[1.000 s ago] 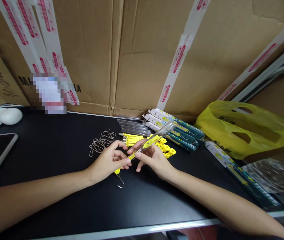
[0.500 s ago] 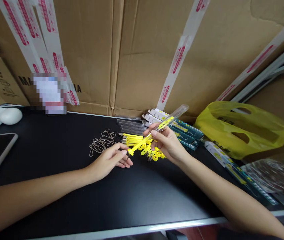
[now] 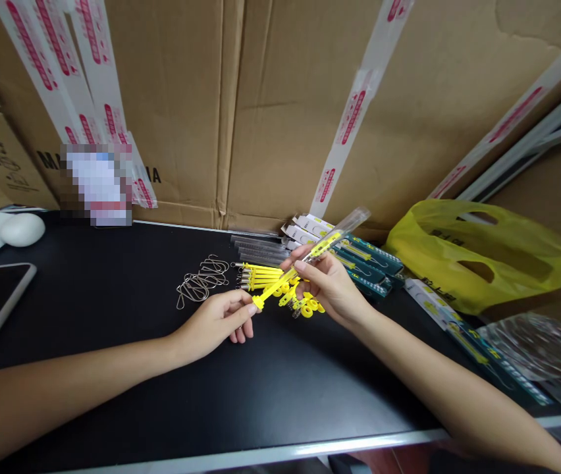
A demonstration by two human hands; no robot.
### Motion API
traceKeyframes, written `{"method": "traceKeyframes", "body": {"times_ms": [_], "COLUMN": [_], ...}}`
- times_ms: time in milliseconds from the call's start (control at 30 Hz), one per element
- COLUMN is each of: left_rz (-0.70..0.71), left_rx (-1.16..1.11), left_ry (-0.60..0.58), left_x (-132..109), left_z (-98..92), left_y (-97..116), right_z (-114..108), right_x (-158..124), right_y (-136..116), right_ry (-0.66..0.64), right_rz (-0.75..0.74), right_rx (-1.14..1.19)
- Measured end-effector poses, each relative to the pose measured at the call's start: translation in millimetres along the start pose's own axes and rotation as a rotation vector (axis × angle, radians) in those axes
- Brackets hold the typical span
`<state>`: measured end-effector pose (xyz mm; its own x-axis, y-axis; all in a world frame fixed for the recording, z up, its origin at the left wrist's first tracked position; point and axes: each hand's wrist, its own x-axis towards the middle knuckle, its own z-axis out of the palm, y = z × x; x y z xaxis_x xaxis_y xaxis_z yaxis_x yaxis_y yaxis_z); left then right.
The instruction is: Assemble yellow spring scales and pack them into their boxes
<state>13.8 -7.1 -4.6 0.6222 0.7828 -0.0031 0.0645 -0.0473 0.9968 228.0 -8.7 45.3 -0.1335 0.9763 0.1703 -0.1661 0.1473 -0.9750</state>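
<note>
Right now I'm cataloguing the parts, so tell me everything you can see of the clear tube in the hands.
The clear tube looks like plastic: long, slim and straight. Inside shows a yellow strip with dark print, too small to read. A yellow rod runs out past its near end to a wider yellow tip, pinched by the left hand. The right hand grips the tube, which slants away rightward above the black table.

Twelve o'clock is filled by tall cardboard [image 3: 172,99], crossed by red-printed tape [image 3: 354,118]. Grey metal framing [image 3: 557,122] is seen between two and three. At six, the black tabletop [image 3: 221,408] is edged with pale, light-catching trim [image 3: 320,449]; reddish floor [image 3: 379,461] is glimpsed at five.
</note>
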Motion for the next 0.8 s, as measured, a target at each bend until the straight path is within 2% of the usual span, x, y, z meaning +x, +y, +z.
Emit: {"method": "traceKeyframes", "body": {"times_ms": [467,667,800], "left_rz": [-0.008,-0.032,-0.039], "left_rx": [-0.047,-0.066,-0.060], "left_ry": [-0.042,-0.066,-0.070], "left_x": [2.1,2.2,1.3], "left_z": [-2.7,-3.4,-3.1], "left_y": [-3.2,-1.9,-0.3], "right_z": [1.5,10.1,13.5], "right_x": [-1.6,-9.3,-13.6], "right_y": [6.9,16.4,22.7], "right_ry": [0.009,-0.105,-0.153], "right_rz": [0.014,0.098,0.098], "right_rx": [-0.026,0.000,-0.011]}}
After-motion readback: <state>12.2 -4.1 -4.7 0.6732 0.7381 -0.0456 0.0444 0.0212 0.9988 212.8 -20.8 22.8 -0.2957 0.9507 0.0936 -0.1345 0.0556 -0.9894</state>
